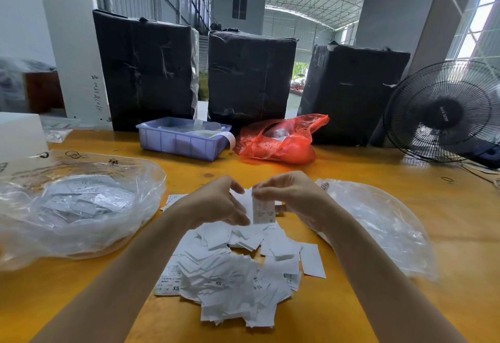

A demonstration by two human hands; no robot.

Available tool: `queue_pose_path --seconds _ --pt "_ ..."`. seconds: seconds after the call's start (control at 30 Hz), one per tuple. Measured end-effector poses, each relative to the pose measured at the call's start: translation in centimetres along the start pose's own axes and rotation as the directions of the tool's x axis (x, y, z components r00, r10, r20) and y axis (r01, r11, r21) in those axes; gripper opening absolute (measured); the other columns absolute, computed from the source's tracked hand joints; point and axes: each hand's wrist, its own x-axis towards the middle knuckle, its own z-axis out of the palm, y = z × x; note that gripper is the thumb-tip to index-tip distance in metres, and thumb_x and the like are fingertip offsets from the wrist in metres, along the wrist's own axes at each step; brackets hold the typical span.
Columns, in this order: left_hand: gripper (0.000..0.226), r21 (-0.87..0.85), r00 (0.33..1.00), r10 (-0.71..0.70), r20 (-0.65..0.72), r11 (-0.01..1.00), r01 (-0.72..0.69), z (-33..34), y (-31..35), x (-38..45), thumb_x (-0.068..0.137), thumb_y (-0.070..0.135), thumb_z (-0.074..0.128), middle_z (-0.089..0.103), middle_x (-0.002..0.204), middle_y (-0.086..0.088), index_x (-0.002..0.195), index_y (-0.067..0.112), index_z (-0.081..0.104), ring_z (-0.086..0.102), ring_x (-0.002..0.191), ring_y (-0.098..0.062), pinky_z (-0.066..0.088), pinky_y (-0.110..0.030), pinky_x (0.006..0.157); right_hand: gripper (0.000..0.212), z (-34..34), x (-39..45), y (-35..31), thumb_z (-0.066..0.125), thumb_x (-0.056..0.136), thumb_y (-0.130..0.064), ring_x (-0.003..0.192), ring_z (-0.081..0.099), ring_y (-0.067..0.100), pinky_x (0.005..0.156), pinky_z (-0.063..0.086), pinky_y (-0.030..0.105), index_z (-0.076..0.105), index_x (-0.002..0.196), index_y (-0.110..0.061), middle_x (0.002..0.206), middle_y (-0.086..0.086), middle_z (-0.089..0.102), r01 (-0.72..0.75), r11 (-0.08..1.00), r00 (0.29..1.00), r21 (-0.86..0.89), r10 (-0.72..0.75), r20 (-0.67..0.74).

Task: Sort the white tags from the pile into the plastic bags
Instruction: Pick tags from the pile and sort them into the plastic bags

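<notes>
The table [351,169] is smooth wood with a yellow-orange satin sheen, and the pile of tags [232,275] on it is matt white paper. The two plastic bags [81,207] [378,221] are thin, clear, crinkled and glossy, the red bag [281,139] likewise shiny film. The lilac tray [184,139] is hard, smooth plastic.
</notes>
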Motion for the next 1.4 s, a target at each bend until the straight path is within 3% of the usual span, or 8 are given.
queue_pose_path --seconds 0.1,0.23,0.43,0.6,0.7,0.9,1.07,1.4 --pt "0.062 0.042 0.998 0.012 0.058 0.999 -0.014 -0.4 0.2 -0.3 0.070 -0.006 0.077 0.067 0.097 -0.008 0.116 0.015 0.043 0.067 0.087 -0.018 0.056 -0.022 0.069 0.003 0.3 -0.1 0.4 0.073 0.079 -0.018 0.098 0.062 0.025 0.090 0.048 0.042 0.075 0.079 -0.015 0.096 0.011 0.072 -0.044 0.995 0.997 -0.087 0.050 0.060" --pt "0.057 -0.020 0.997 0.045 0.060 0.999 -0.044 -0.9 0.2 -0.4 0.069 -0.008 0.077 0.068 0.095 -0.009 0.114 0.013 0.048 0.068 0.082 -0.016 0.053 -0.017 0.060 0.004 0.3 0.1 0.5 0.072 0.080 -0.014 0.087 0.064 0.019 0.071 0.053 0.028 0.074 0.077 -0.012 0.081 0.006 0.071 -0.057 0.996 0.998 -0.072 0.059 0.018" --pt "0.008 -0.495 0.983 -0.031 -0.183 0.867 -0.065 -0.9 0.0 0.7 0.075 0.001 0.072 0.070 0.081 -0.008 0.083 0.003 0.070 0.063 0.079 -0.017 0.052 -0.019 0.064 0.008 0.4 0.2 0.4 0.071 0.081 -0.011 0.092 0.065 0.027 0.079 0.054 0.035 0.072 0.083 -0.003 0.090 0.016 0.071 -0.057 0.992 0.994 0.114 0.067 -0.083" --pt "0.015 -0.704 0.976 -0.045 -0.215 0.699 -0.123 0.4 0.2 0.8 0.082 0.015 0.068 0.073 0.070 -0.005 0.087 0.001 0.067 0.068 0.058 -0.012 0.052 -0.018 0.048 0.013 0.9 0.1 0.3 0.071 0.081 -0.010 0.087 0.068 0.025 0.076 0.055 0.032 0.071 0.089 0.001 0.089 0.015 0.073 -0.063 0.985 0.998 0.162 0.058 0.036" --pt "0.007 -0.673 0.967 -0.044 -0.251 0.726 -0.142 0.6 0.2 0.8 0.081 0.012 0.068 0.073 0.069 -0.003 0.084 0.006 0.068 0.068 0.056 -0.009 0.051 -0.016 0.047 0.011 0.4 -0.2 -0.1 0.073 0.079 -0.020 0.080 0.069 0.015 0.068 0.055 0.025 0.074 0.086 -0.012 0.084 0.005 0.074 -0.091 0.990 0.994 0.106 0.083 0.078" --pt "0.011 -0.519 0.964 -0.031 -0.266 0.847 -0.116 0.7 -0.1 0.9 0.072 0.015 0.078 0.075 0.074 0.000 0.081 0.012 0.072 0.068 0.065 -0.007 0.050 -0.015 0.053 0.005 -0.9 -0.2 -0.3 0.074 0.074 -0.011 0.056 0.063 0.012 0.051 0.051 0.018 0.070 0.076 -0.009 0.065 0.004 0.069 0.182 0.891 0.938 0.417 -0.029 -0.346" --pt "0.016 -0.493 0.980 -0.053 -0.192 0.868 -0.050 0.7 0.2 0.8 0.062 0.014 0.081 0.075 0.079 -0.003 0.076 0.011 0.075 0.069 0.072 -0.012 0.050 -0.019 0.057 0.016 -0.6 -0.2 -0.6 0.073 0.076 -0.003 0.077 0.073 0.022 0.062 0.057 0.023 0.062 0.087 0.001 0.082 0.013 0.071 0.246 0.904 0.926 0.350 -0.112 -0.362" --pt "0.021 -0.585 0.995 -0.044 -0.091 0.811 -0.018 0.3 0.3 0.6 0.050 0.010 0.078 0.074 0.080 -0.010 0.070 0.005 0.076 0.066 0.061 -0.014 0.054 -0.018 0.052 0.017 -0.3 0.0 -0.3 0.073 0.080 -0.010 0.073 0.072 0.013 0.058 0.053 0.016 0.060 0.087 -0.003 0.082 0.006 0.071 0.283 0.945 0.894 0.163 -0.199 -0.402"
